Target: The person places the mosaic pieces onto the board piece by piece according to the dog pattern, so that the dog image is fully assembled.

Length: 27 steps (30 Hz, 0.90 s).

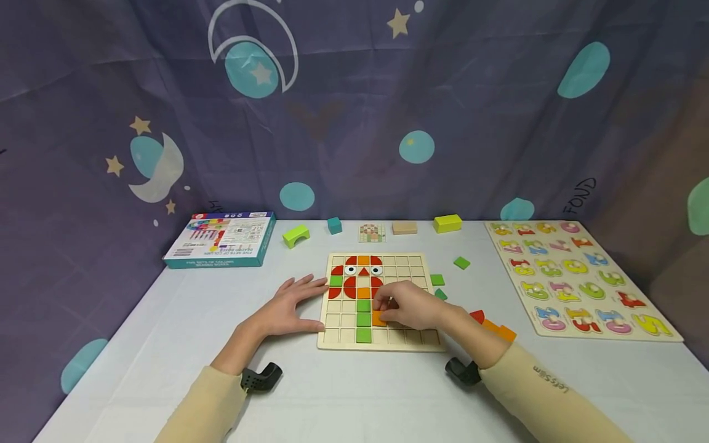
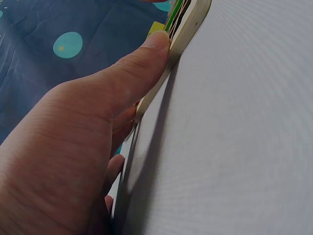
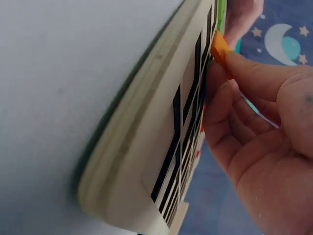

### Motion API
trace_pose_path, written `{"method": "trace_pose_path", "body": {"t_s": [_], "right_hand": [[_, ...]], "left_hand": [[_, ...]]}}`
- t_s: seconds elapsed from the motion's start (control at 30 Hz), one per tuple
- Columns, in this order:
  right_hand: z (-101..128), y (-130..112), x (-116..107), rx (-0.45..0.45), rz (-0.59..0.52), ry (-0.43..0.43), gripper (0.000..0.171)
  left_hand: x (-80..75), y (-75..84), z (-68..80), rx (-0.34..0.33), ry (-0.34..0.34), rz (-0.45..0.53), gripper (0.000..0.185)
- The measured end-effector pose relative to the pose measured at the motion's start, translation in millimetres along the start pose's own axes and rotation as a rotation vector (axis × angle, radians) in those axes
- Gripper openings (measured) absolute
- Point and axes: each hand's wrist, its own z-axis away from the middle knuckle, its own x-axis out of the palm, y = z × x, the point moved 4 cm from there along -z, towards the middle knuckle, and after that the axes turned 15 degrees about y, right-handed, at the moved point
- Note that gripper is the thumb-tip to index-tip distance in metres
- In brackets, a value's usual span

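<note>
A wooden grid board (image 1: 388, 346) lies on the white table, with red, green and orange tiles and two eye pieces in its squares. My right hand (image 1: 408, 306) pinches an orange square tile (image 1: 379, 319) between thumb and fingers, at a square just right of the column of green tiles (image 1: 363, 320). In the right wrist view this orange tile (image 3: 220, 48) is tilted against the grid. With fingers spread, my left hand (image 1: 288, 307) rests at the board's left side. Its thumb (image 2: 142, 61) touches the board's edge in the left wrist view.
Right of the board lie loose green pieces (image 1: 437, 280), a red piece (image 1: 477, 316) and orange tiles (image 1: 506, 333). Behind it stand a pattern card (image 1: 372, 232) and several blocks, one a yellow block (image 1: 447, 223). A box (image 1: 221, 240) is at left, a number puzzle (image 1: 587, 277) at right.
</note>
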Motion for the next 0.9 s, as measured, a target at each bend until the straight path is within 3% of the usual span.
{"method": "trace_pose_path", "body": {"t_s": [0.43,0.67,0.9], "right_hand": [[2.6,-5.2,4.2,-0.032,0.108,0.010,0.007],[7.7,-0.3,-8.1,-0.022,0.017,0.050,0.016],[21.3,14.3,-36.2,0.055,-0.078,0.055,0.023]], "left_hand": [[0.6,-0.7,-0.4,0.005,0.001,0.004,0.083],[1.1,-0.8,-0.7,0.004,-0.001,0.003,0.083],[0.7,-1.0,-0.1,0.003,-0.003,-0.003,0.083]]}}
